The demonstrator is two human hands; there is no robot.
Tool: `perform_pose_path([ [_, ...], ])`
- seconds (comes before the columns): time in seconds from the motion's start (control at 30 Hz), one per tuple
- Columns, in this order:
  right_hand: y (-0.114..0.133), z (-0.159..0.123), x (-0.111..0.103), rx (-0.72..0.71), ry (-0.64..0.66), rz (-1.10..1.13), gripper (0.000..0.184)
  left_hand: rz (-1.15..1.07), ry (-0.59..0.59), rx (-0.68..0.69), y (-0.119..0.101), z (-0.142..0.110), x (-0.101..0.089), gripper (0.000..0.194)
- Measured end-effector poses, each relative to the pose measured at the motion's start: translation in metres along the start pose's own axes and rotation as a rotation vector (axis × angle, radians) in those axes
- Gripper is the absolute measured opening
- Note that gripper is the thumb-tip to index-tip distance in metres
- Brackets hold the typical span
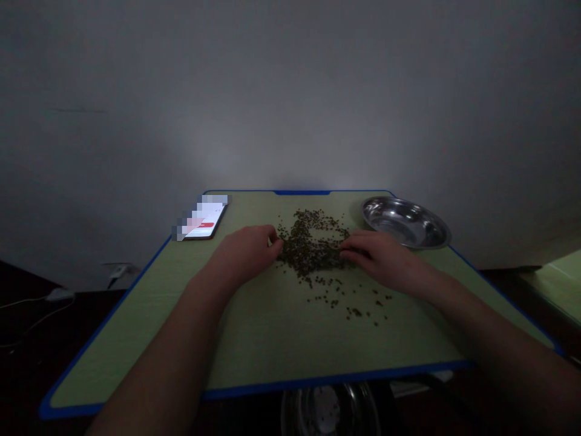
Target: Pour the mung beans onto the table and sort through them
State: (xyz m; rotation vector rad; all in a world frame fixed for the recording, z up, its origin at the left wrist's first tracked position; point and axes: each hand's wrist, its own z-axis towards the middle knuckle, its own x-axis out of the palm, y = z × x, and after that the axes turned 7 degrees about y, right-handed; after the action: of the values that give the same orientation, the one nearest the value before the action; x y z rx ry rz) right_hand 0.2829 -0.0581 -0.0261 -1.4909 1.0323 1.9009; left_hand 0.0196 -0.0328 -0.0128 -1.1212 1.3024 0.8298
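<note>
A loose spread of small dark greenish-brown grains (313,245) lies on the light green tabletop (254,339); they look like dried beans or peppercorns, and I cannot tell which. At the spread's left edge, my left hand (249,251) rests with its fingers curled and the thumb close to the index finger. My right hand (376,254) reaches in from the other side, its fingers bent toward the thumb among the grains. Whatever sits between either hand's fingertips is too small to make out. Scattered single grains (356,313) lie nearer to me.
A shallow steel bowl (403,224) stands at the back right, beyond my right hand. On the left edge lies a lit phone (204,221). Below the table's blue front rim (254,387) is another steel basin (367,412). A wall rises behind; a plug and cables (118,272) are at left.
</note>
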Motion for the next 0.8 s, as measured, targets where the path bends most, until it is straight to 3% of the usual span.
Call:
perform_pose_path([
  [0.27, -0.013, -0.021, -0.003, 0.021, 0.027, 0.077, 0.022, -0.014, 0.002, -0.004, -0.001, -0.001, 0.000, 0.033],
  [0.8, -0.014, -0.023, 0.002, -0.009, 0.052, 0.174, 0.023, 0.009, 0.019, 0.005, -0.003, -0.002, 0.001, 0.033],
])
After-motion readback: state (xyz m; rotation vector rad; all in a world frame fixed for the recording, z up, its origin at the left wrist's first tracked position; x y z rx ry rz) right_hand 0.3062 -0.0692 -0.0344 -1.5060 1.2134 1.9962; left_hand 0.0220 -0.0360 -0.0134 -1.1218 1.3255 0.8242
